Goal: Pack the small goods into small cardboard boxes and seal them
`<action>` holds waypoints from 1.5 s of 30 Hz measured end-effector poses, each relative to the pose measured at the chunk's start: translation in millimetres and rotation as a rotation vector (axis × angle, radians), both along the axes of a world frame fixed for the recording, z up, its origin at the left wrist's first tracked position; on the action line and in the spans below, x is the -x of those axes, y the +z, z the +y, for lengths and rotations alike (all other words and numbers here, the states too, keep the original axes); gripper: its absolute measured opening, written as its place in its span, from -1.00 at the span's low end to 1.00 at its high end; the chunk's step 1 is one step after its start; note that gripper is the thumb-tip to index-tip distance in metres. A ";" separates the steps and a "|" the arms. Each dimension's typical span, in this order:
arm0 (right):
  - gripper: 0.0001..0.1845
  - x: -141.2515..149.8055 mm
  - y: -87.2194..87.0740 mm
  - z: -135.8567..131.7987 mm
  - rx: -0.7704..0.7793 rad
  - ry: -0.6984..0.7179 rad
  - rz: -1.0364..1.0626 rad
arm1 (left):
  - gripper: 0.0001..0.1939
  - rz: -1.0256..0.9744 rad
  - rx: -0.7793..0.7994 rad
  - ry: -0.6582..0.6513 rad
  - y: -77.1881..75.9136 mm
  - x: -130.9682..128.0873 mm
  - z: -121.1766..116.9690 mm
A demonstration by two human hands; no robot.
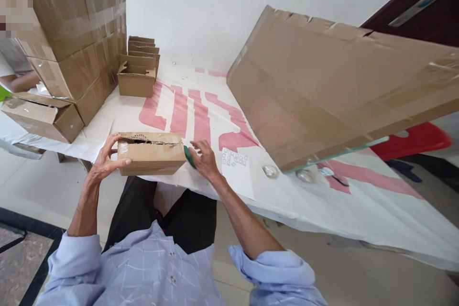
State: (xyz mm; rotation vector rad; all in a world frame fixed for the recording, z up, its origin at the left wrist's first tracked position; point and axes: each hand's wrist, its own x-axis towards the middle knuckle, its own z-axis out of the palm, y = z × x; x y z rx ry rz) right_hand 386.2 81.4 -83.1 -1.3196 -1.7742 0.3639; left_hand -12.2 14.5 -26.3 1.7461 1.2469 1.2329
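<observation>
A small cardboard box (152, 158) lies near the front edge of the cloth-covered table, with a dark, ragged gap along its top seam. My left hand (106, 160) grips its left end, thumb on the near side and fingers at the far corner. At the opposite end, my right hand (204, 158) has its fingers curled around a dark green object (190, 157) close to the box's right side. That object is mostly hidden, so I cannot tell its kind. A white sheet printed with small squares (234, 160) lies right of this hand.
Stacked, taped cartons (77, 33) stand at the left, beside another small box (45, 112). Several open boxes (136, 79) line up behind. A large cardboard panel (333, 86) leans at the right, near tape rolls (270, 171). Another person's arm (25, 81) shows far left.
</observation>
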 end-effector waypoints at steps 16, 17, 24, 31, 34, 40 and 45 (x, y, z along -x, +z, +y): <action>-0.75 136.3 113.0 -39.8 -0.188 0.407 -0.494 | -0.14 -0.006 -0.018 0.008 -6.4 -15.6 -6.7; -0.75 141.1 112.7 -39.9 -0.195 0.406 -0.515 | -0.13 -0.012 -0.020 0.015 -6.6 -17.0 -7.6; -0.77 158.0 108.1 -46.3 -0.188 0.365 -0.545 | -0.18 -0.011 -0.008 0.045 -4.2 -25.7 -12.0; -0.77 169.6 102.9 -45.0 -0.182 0.400 -0.427 | -0.26 0.035 -0.048 0.067 -7.4 -30.8 -14.6; -0.79 171.3 97.7 -40.3 -0.139 0.411 -0.321 | -0.25 0.034 -0.050 0.060 -9.9 -31.1 -15.8; -0.82 170.8 88.3 -34.5 -0.125 0.434 -0.082 | -0.20 0.027 -0.035 0.042 -11.8 -30.4 -16.0; -0.79 173.6 83.2 -34.1 -0.174 0.470 0.028 | -0.19 0.044 -0.042 0.044 -13.7 -30.1 -15.8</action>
